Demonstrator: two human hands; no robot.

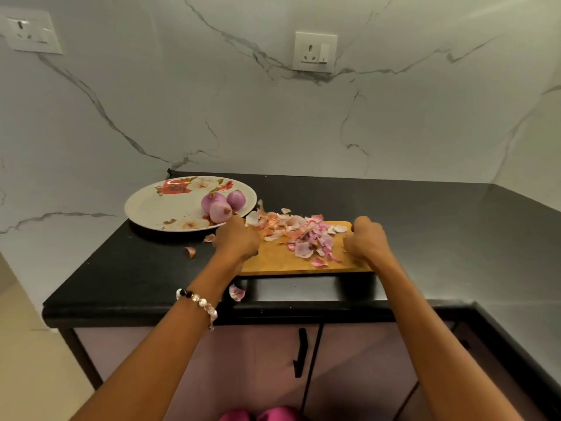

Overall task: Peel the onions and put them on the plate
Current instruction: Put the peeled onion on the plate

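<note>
Three peeled purple onions (pixel 221 205) lie together on the right side of a white floral plate (pixel 158 205) at the back left of the black counter. To the plate's right is a wooden cutting board (pixel 282 262) covered with a heap of pink and orange onion peels (pixel 303 235). My left hand (pixel 238 240) is curled over the board's left edge, just in front of the nearest onion. My right hand (pixel 365 240) is curled over the board's right edge. Both hands grip the board by its sides.
Loose peels (pixel 190 252) lie on the black counter (pixel 440 238) left of and in front of the board. A marble wall with two sockets (pixel 315 52) rises behind. The counter's front edge runs below my wrists, with a cabinet door and black handle (pixel 301 354) underneath.
</note>
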